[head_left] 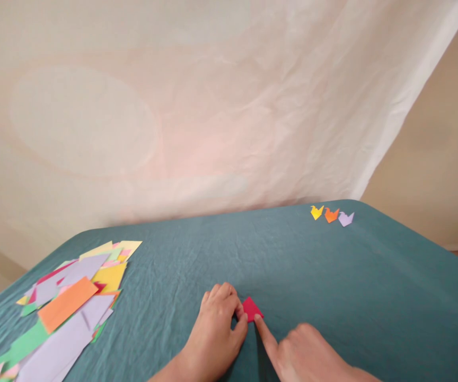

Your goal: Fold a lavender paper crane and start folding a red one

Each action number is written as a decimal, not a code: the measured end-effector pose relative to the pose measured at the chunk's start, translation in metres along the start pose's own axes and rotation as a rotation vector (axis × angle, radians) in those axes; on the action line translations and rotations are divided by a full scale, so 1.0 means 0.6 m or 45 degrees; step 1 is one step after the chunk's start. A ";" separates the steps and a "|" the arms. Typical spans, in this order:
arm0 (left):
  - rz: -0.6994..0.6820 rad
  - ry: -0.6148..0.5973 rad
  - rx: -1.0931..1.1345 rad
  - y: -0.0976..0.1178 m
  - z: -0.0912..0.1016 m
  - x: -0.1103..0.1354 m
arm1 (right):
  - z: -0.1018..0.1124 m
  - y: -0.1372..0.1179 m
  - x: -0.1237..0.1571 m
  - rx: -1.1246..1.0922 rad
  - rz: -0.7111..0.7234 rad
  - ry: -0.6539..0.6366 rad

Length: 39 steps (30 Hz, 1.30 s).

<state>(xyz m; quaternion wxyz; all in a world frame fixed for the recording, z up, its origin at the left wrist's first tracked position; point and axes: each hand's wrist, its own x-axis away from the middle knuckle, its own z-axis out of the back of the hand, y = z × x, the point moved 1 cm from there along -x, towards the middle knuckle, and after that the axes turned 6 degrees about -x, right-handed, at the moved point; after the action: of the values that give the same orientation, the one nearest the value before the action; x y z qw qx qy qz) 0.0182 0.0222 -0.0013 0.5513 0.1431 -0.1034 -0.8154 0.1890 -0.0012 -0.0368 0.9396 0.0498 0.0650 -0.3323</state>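
Note:
A small folded piece of red paper (253,309) lies on the teal cloth near the front of the table, its upper point facing away from me. At its left edge, my left hand (220,323) is curled, with thumb and forefinger pinched together on the paper. My right hand (298,350) reaches in from the lower right. Its forefinger is stretched out and presses the paper's lower right edge, while its other fingers are folded under.
Several sheets and strips of coloured paper (68,305) are heaped on the left. Three folded paper birds, yellow (317,213), orange (331,215) and lilac (346,218), stand in a row at the far right. A pale sheet (229,116) hangs behind the teal-covered table (352,281).

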 end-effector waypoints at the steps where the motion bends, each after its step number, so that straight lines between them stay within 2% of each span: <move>1: -0.001 -0.002 -0.003 0.000 0.000 0.000 | 0.002 0.000 0.000 0.001 0.002 0.000; 8: 0.017 -0.020 -0.014 0.000 0.000 0.001 | 0.022 0.002 -0.004 0.032 -0.012 -0.096; 16: 0.020 -0.033 -0.024 -0.001 0.001 -0.002 | 0.027 0.002 -0.007 0.024 -0.028 -0.148; 25: 0.003 -0.061 -0.040 -0.003 -0.002 0.001 | 0.027 0.002 -0.005 -0.022 -0.030 -0.081; 32: 0.019 -0.059 -0.029 -0.005 -0.004 0.003 | 0.032 0.001 -0.008 -0.006 -0.066 -0.111; 39: 0.031 -0.043 0.015 -0.010 -0.005 -0.002 | 0.026 -0.004 -0.012 -0.005 -0.052 -0.074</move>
<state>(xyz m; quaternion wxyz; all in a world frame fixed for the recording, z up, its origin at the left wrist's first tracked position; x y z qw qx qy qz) 0.0146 0.0254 -0.0063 0.5587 0.1312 -0.1191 -0.8102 0.1832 -0.0007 -0.0204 0.9342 0.0369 0.0394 -0.3527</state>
